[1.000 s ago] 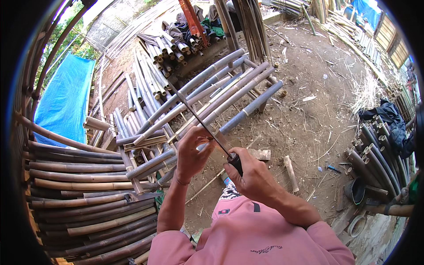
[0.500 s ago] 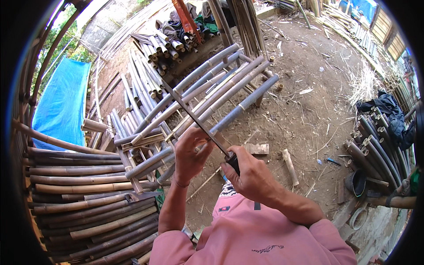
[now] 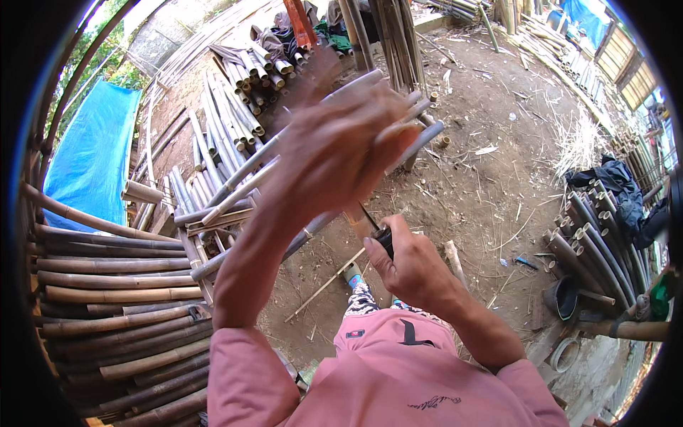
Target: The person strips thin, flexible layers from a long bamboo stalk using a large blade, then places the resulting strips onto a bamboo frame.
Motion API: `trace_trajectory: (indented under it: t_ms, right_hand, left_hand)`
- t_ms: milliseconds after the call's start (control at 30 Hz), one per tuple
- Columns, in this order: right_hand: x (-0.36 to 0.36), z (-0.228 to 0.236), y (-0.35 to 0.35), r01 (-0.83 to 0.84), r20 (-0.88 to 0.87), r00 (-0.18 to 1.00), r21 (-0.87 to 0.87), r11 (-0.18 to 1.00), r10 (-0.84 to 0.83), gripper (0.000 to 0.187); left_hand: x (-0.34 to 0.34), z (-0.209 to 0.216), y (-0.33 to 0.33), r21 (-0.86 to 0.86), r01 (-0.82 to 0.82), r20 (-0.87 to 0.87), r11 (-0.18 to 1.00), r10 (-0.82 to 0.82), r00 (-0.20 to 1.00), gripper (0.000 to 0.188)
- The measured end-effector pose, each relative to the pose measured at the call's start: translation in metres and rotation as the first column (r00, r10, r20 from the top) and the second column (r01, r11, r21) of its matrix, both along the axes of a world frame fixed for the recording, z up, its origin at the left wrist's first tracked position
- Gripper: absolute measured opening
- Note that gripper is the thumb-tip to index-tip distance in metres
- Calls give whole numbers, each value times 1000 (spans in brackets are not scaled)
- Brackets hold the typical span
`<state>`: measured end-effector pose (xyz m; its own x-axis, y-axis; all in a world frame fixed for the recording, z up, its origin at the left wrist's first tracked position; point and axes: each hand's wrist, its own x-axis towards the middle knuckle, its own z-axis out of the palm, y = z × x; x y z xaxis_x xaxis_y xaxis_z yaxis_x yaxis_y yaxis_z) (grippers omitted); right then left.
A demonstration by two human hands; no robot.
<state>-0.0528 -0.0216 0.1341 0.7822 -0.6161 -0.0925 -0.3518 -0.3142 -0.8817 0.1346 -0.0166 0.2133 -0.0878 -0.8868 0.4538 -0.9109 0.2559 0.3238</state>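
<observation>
My right hand (image 3: 409,260) is closed round the black handle (image 3: 385,240) of a tool with a long, narrow, dark blade. Only a short piece of that blade shows now; my raised left arm covers the rest. Blurred by motion, my left hand (image 3: 348,139) is up in front of a low bench-like rack of bamboo poles (image 3: 245,178). Its fingers are smeared, so I cannot make out their pose or whether they touch anything. Much of the rack lies hidden behind this hand and forearm.
Stacked bamboo poles (image 3: 121,293) lie along the left, near a blue tarp (image 3: 96,153). More cut bamboo (image 3: 242,89) is piled behind the rack. At right stands a bundle of dark bamboo (image 3: 605,245) with dark cloth on it. Scraps litter the dirt floor (image 3: 491,185).
My left hand has swept up and forward from beside the blade, now covering the rack's middle. My right hand keeps the handle, slightly shifted. The view has moved a little, showing more of my feet.
</observation>
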Motion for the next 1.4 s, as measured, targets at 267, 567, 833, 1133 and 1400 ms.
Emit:
trace_trajectory:
  t_ms: [267,567,833,1133,1400]
  right_hand:
    - [10,-10,-15,-24,-226,973,115,993,50,44]
    - [-13,10,-20,-88,-109,991,-43,995,83,36]
    - [18,-22,-47,-38,-114,993,-9,999,37,38]
    - [-15,48,-59,-190,-223,956,15,982,189,35]
    - [41,-129,-65,-31,-158,986,115,993,49,40]
  left_hand:
    - [75,-79,-77,608,-402,270,685,298,916,50]
    - [82,-78,-67,66,-196,9,978,196,981,47]
    - [107,-81,-108,175,-295,194,939,261,946,36]
    - [96,-46,-94,-1,-237,-318,971,225,921,44]
    - [125,-171,-98,-148,-156,-388,977,87,917,38]
